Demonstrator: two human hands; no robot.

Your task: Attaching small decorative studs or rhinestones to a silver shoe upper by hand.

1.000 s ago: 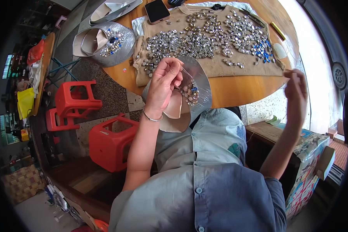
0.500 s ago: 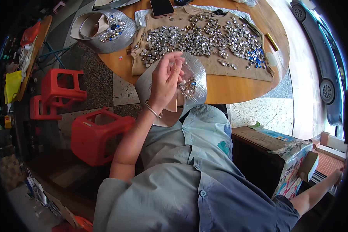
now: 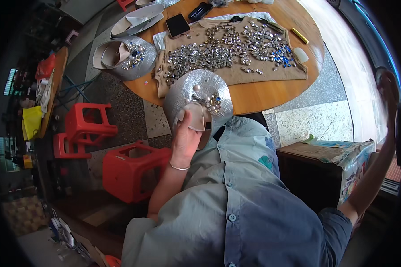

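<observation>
My left hand (image 3: 185, 140) grips the beige inner part of a silver, foil-like curved piece (image 3: 178, 100) shaped like a brimmed visor, tilted at the table's near edge. The thumb lies over the beige flap; the fingers are mostly hidden behind it. Pearls and a small cluster of gold, clear and blue rhinestones (image 3: 214, 103) sit on the silver surface. Far off to the right, my right hand (image 3: 386, 84) is raised away from the table, dark and smeared at the picture's rim, so its fingers cannot be made out.
Loose rhinestones (image 3: 200, 58) cover a tan cloth (image 3: 263, 80) on the round wooden table (image 3: 249, 100). Another decorated silver piece (image 3: 145, 62), a phone (image 3: 177, 26) and a gold tube (image 3: 300, 36) lie there too. Red stools (image 3: 133, 173) stand left; a worn box (image 3: 316, 155) is at right.
My left hand has come down from above the silver piece and now grips its beige part. The silver piece's face shows more fully. My right hand has swung up along the right rim.
</observation>
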